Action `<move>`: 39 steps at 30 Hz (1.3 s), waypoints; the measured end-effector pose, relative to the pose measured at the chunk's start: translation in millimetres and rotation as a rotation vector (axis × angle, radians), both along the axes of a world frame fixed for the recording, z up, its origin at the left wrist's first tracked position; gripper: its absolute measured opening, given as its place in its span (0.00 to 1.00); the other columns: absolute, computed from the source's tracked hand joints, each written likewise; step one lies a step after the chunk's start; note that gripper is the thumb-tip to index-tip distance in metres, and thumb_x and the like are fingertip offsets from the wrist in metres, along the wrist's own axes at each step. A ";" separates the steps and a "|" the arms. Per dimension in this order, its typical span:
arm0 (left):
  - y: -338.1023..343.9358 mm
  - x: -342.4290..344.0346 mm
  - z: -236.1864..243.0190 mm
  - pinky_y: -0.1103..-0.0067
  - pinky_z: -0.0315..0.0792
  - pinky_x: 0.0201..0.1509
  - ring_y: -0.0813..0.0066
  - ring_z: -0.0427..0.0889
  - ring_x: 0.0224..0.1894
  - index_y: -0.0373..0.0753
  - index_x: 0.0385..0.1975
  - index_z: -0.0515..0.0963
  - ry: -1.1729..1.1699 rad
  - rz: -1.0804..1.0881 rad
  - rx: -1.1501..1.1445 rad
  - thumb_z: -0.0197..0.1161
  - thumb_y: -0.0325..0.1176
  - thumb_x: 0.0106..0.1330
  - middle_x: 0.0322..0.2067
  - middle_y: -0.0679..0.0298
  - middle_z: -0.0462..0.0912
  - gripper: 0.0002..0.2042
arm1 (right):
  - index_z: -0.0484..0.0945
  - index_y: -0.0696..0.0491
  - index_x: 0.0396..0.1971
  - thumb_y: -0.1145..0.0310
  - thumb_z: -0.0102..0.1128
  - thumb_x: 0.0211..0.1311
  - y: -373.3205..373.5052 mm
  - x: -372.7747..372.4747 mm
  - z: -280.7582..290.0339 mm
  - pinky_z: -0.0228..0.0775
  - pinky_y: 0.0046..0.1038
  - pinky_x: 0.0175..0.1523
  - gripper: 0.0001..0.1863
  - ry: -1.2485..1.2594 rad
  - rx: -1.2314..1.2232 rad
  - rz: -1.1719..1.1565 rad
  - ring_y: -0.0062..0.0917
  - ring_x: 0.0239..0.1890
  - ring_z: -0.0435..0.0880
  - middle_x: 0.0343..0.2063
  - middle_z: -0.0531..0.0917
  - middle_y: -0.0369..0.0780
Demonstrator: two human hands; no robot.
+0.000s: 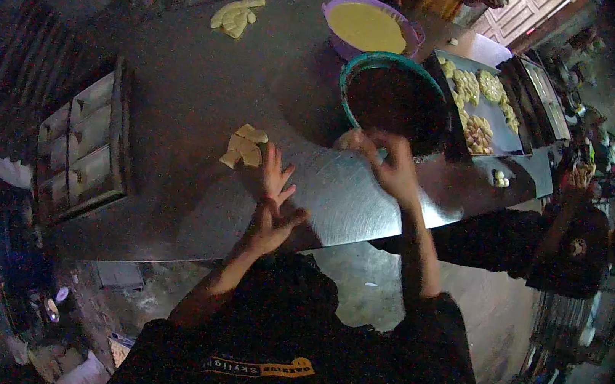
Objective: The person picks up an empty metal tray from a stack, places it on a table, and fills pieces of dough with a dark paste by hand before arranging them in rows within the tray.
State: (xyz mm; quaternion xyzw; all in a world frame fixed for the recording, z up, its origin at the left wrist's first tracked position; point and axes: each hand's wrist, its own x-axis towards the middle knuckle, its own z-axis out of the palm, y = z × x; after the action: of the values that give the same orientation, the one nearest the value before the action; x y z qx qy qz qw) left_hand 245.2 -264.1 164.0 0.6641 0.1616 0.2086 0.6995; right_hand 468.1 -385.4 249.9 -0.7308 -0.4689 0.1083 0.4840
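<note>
Splayed wide, the left hand (270,227) hangs at mid-frame, its fingertips just beside flat yellowish dough pieces (247,148) on the metal table (187,47). Right of centre, the right hand (397,174) has its fingers bent together by the near edge of a green-rimmed basin (397,56); whether they pinch something, I cannot tell. Farther off, a tray (508,142) of shaped dough (492,86) sits upper right, a purple tub (339,44) of yellow mixture upper centre, and a dough heap (235,16) upper left.
</note>
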 end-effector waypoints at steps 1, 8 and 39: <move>2.8 0.4 7.1 0.52 0.59 0.69 0.48 0.54 0.72 0.50 0.74 0.31 -0.052 0.009 -0.018 0.71 0.50 0.59 0.75 0.53 0.35 0.55 | 0.84 0.59 0.33 0.59 0.53 0.71 3.6 36.2 -5.8 0.75 0.33 0.45 0.18 -0.037 -0.107 -0.053 0.33 0.37 0.87 0.32 0.86 0.48; 10.1 -61.3 -23.6 0.54 0.63 0.66 0.46 0.58 0.71 0.52 0.75 0.34 -0.013 0.166 -0.129 0.62 0.38 0.68 0.75 0.52 0.37 0.45 | 0.72 0.51 0.58 0.60 0.52 0.67 2.3 150.2 -92.7 0.76 0.45 0.36 0.21 -0.836 -0.913 0.341 0.44 0.33 0.86 0.28 0.83 0.52; 30.7 -338.8 -3.2 0.73 0.72 0.57 0.68 0.77 0.53 0.32 0.57 0.71 0.426 0.527 0.103 0.53 0.28 0.72 0.55 0.55 0.75 0.15 | 0.77 0.60 0.52 0.69 0.63 0.63 125.9 -351.5 -66.1 0.74 0.32 0.51 0.19 0.521 -0.340 0.469 0.32 0.43 0.83 0.44 0.83 0.46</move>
State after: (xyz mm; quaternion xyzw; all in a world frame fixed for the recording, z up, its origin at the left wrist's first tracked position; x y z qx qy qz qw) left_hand -93.6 -233.4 160.8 0.6626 0.4592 0.2467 0.5378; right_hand 116.6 -259.5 183.9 -0.6216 -0.4599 0.4742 0.4209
